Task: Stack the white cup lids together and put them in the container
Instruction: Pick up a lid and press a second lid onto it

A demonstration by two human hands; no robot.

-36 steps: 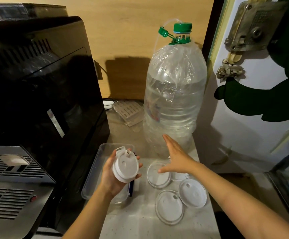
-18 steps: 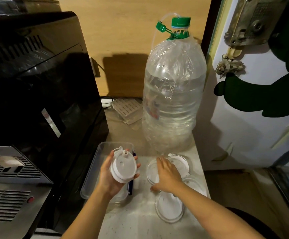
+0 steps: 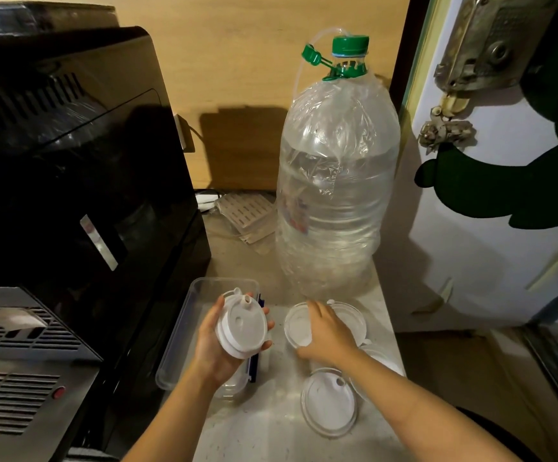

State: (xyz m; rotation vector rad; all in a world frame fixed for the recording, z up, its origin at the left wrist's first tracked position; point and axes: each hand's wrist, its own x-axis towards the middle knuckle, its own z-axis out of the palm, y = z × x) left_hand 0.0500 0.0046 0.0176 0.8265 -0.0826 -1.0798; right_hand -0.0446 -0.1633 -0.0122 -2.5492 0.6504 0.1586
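Note:
My left hand point(image 3: 212, 346) holds a small stack of white cup lids point(image 3: 242, 330) tilted up over the right side of a clear plastic container point(image 3: 184, 325) with a blue clip. My right hand point(image 3: 329, 335) lies palm down on a single white lid point(image 3: 295, 325) flat on the counter, thumb at its near rim and fingers at its far rim. Another lid point(image 3: 351, 316) sits just right of it, partly under my hand. A third lid point(image 3: 329, 403) lies nearer me. One more lid point(image 3: 382, 360) peeks out from under my right forearm.
A large clear water bottle point(image 3: 334, 195) with a green cap stands right behind the lids. A black coffee machine point(image 3: 71, 195) fills the left side, against the container. The counter point(image 3: 271, 428) ends at the right beside a white door point(image 3: 471, 245). Slatted plastic pieces point(image 3: 247, 211) lie at the back.
My right hand came back from near the bottle and settled down on the lid on the counter. The left hand kept its stack nearly still.

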